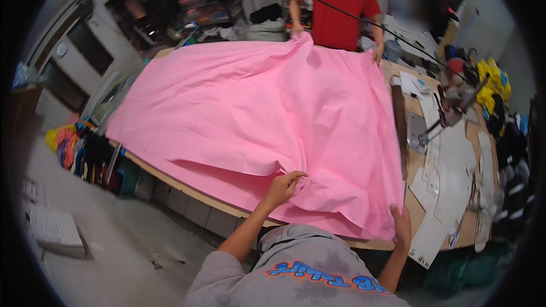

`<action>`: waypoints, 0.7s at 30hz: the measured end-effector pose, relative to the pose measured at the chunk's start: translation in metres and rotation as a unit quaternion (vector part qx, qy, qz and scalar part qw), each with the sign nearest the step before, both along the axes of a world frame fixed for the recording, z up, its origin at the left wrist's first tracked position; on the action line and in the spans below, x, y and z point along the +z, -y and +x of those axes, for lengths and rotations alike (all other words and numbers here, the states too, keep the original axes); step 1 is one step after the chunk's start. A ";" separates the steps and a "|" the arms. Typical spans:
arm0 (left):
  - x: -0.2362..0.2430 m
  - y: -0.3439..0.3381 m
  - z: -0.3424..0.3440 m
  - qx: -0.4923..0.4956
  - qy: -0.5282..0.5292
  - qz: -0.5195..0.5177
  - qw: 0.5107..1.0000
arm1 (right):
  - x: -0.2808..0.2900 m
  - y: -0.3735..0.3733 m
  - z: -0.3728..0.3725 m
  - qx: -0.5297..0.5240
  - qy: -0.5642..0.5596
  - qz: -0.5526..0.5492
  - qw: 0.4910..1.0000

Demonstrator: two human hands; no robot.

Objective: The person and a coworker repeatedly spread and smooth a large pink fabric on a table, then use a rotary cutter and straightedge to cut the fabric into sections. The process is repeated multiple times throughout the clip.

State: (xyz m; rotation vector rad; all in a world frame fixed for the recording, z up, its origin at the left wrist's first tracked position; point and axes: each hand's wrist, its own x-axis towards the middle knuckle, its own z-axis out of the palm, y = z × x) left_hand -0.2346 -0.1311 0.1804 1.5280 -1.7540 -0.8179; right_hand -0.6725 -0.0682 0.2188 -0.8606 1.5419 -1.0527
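Note:
A large pink fabric sheet (239,102) lies spread over the work table, rumpled, with a raised fold running from the far edge toward me. My left hand (282,189) is closed, pinching the sheet near the middle of its near edge and lifting it a little. At the near right corner my right hand (401,224) grips the fabric's edge, thumb on top, the other fingers mostly hidden. Across the table a person in a red shirt (338,8) holds the far edge with both hands.
The wooden table (418,204) shows along its near and right edges. White paper patterns (452,165) and a metal cutting device (449,113) lie on the right. A dark cable (318,0) crosses overhead. Colourful cloth scraps (71,145) are heaped at the left.

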 end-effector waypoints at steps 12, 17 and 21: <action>0.048 0.004 0.137 0.437 -0.232 -0.212 0.843 | -0.005 0.019 0.018 -0.063 -0.030 -0.037 0.997; -0.025 -0.030 0.178 0.530 -0.204 -0.138 0.811 | -0.092 -0.001 0.030 -0.062 -0.179 -0.002 0.982; -0.109 -0.083 0.214 0.537 -0.257 -0.030 0.803 | -0.129 -0.019 0.048 -0.044 -0.247 0.096 0.963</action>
